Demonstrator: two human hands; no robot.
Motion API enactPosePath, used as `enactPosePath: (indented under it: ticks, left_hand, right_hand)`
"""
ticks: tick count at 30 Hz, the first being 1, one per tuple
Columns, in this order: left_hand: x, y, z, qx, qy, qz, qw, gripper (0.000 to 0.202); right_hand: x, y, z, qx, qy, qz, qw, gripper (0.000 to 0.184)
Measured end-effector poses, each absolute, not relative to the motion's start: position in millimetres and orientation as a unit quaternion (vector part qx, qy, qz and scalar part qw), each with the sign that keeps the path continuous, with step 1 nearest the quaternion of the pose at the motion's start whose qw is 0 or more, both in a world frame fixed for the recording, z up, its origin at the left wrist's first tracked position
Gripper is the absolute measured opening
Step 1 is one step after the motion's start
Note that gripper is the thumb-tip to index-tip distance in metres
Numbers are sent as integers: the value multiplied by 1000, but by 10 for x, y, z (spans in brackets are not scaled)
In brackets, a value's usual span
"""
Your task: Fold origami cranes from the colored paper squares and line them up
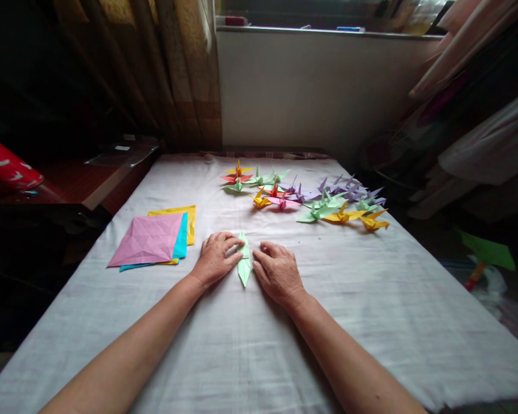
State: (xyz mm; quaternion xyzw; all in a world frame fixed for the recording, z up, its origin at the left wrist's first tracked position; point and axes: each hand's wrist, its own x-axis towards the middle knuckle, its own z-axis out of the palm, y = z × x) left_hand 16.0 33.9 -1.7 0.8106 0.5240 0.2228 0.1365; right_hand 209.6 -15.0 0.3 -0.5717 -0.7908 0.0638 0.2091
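Note:
A narrow strip of folded light green origami paper [244,265], pointed at both ends, lies lengthwise before me on the white cloth. My left hand [217,256] rests at its left side, with thumb and fingertips pressing on the paper's edge and holding it down. To the right of the strip is my right hand [280,270], its fingers loosely bent and slightly apart, with nothing visible in them. The right fingertips sit close to the paper's right edge; a small gap shows there. Part of the strip's left edge is hidden under my left fingers.
Left of my hands lies a stack of creased paper sheets [149,238], pink on top, blue and yellow below. Several folded paper cranes [323,201] in green, purple, yellow, red and pink stand toward the far right. The cloth-covered table [371,322] reaches a wall [302,92].

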Motion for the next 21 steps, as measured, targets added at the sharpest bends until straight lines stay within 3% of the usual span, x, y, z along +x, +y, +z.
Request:
enactPosePath:
  ticks: [5, 10, 21]
  left_hand:
    - [175, 258, -25, 811, 517, 257, 98, 24]
    - [206, 189, 39, 827, 489, 269, 61, 6]
    - [162, 143, 105, 831, 483, 268, 72, 16]
  right_hand:
    - [2072, -155, 21, -559, -809, 48, 174, 32]
    - [2051, -162, 23, -556, -806, 88, 184, 34]
    - [2012, -193, 12, -535, -808, 164, 183, 54]
